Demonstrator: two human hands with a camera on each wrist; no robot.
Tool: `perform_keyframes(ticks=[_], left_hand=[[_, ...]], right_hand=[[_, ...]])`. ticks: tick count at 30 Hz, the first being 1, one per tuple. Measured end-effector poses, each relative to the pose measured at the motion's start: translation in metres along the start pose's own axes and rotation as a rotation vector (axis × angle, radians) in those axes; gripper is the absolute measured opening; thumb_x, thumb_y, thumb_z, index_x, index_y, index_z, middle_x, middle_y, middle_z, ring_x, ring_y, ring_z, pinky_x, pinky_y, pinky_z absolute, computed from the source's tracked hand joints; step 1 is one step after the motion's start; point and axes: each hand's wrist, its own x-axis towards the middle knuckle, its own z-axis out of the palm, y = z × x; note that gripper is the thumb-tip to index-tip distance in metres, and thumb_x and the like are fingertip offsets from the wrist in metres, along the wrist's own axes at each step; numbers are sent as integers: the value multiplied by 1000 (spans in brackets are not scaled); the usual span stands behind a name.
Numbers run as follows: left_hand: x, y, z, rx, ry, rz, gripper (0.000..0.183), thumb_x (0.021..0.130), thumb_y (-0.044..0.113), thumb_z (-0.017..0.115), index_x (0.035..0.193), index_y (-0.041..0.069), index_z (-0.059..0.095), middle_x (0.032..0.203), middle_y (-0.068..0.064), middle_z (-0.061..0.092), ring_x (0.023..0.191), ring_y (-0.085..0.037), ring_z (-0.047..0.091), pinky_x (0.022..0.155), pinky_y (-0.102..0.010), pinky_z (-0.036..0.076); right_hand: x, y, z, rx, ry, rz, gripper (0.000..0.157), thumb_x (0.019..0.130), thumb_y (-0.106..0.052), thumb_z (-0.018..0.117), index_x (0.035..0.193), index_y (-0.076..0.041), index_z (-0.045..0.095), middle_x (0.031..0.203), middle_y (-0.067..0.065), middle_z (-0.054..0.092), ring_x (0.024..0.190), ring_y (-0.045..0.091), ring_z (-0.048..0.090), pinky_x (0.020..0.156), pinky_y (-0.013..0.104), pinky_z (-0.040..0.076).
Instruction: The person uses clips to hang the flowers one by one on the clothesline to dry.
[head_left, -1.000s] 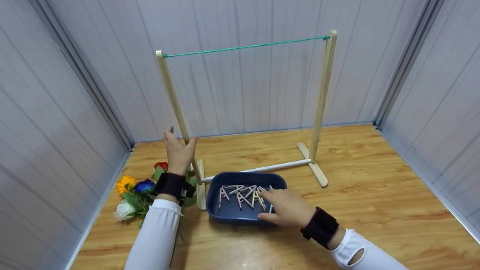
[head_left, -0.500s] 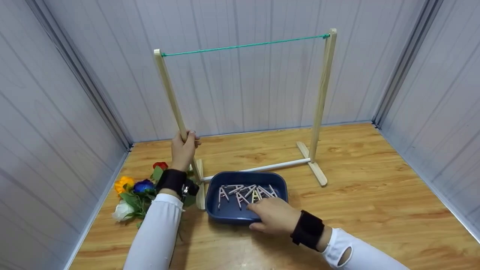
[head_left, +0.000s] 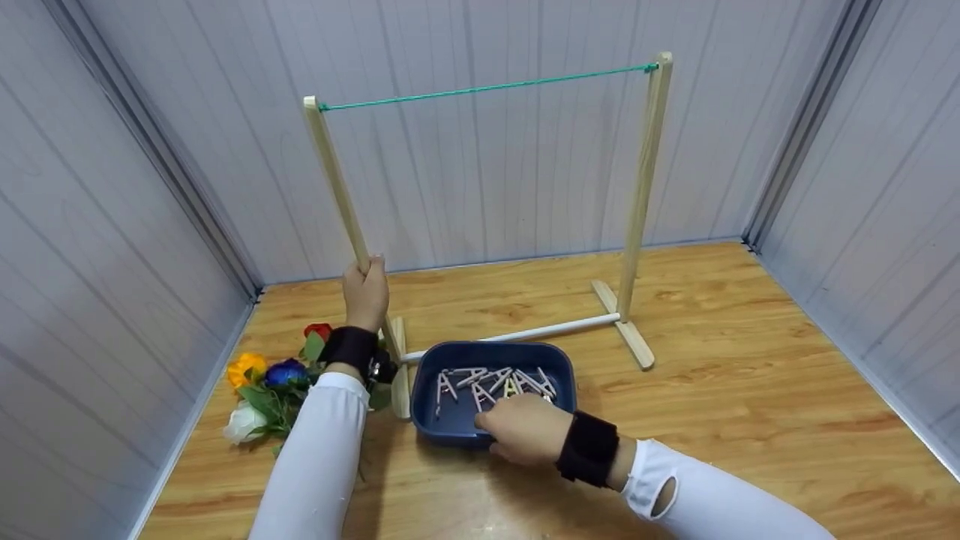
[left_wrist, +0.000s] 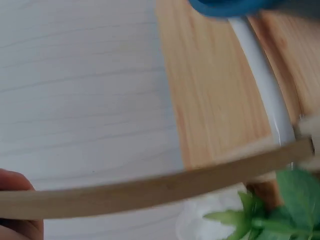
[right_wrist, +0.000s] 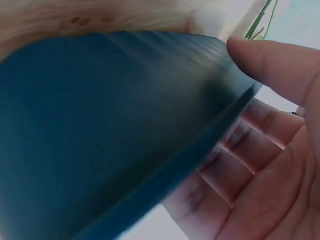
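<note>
Right hand (head_left: 525, 429) pinches the blue box (head_left: 450, 439) at its near side, pegs (head_left: 477, 396) inside, past the fingers; left hand (head_left: 366, 296) grips a wooden post (head_left: 337, 187).

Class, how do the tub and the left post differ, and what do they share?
The tub is dark blue; the left post is pale wood. The tub is broad and open-topped; the left post stands tall and narrow. The tub holds clips; the left post has a green cord near its top. Shared: each is gripped, the tub by the right hand, the left post by the left hand.
</note>
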Motion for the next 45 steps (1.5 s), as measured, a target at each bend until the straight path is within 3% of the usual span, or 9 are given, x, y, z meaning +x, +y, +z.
perform_keyframes(ticks=[10,22,31,39,45], left_hand=[[3,2,6,-4,11,33,48,112,17,48,66,16,34,56,9,26,49,-9,24,53,-26,25],[2,-1,3,-9,4,33,49,113,18,49,66,17,34,57,7,28,50,-9,25,54,-26,26],[3,-4,1,5,-21,27,52,114,19,47,64,17,33,56,8,26,49,-8,23,53,-27,25],[5,-6,3,-2,-15,23,51,114,18,48,65,17,31,58,8,25,51,-8,24,55,-26,26],[6,-7,3,-15,-5,19,50,113,16,49,68,18,28,59,8,23,51,-8,21,55,-26,24]], right_hand=[[4,-7,3,-92,24,-26,10,91,-13,80,85,-13,72,78,3,74,67,21,70,59,37,57],[12,-14,5,-107,4,-21,10,89,-11,81,82,-13,73,79,4,74,69,22,71,61,38,58],[3,-2,1,-120,59,-20,12,82,-7,84,83,-11,73,80,5,74,70,22,71,66,38,59],[-14,23,-3,-62,59,50,16,82,-4,85,85,-8,70,80,7,73,70,25,71,67,40,60],[-30,42,0,-90,133,75,19,77,-2,87,82,-6,69,78,11,72,68,29,71,65,43,60]])
